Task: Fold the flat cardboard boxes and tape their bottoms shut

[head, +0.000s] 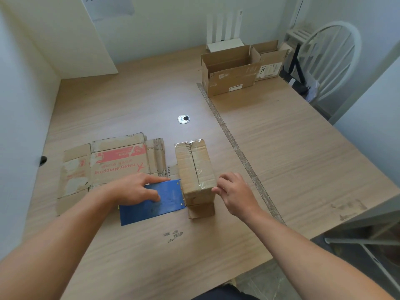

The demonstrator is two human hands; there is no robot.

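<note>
A small folded cardboard box point(194, 167) stands bottom up in the middle of the table, with clear tape along its centre seam. My right hand point(232, 191) touches the box's near right corner with its fingertips. A blue tape dispenser point(155, 204) lies flat just left of the box, and my left hand point(136, 188) holds it, thumb and fingers over its top. A flat cardboard box point(104, 167) with pink "Happy shopping" print lies on the table further left.
Two open cardboard boxes point(233, 70) stand at the far right of the wooden table point(281, 148). A round cable grommet point(183, 119) sits in the table's middle. A white chair point(331, 59) stands beyond the right edge. A white router point(225, 37) is against the back wall.
</note>
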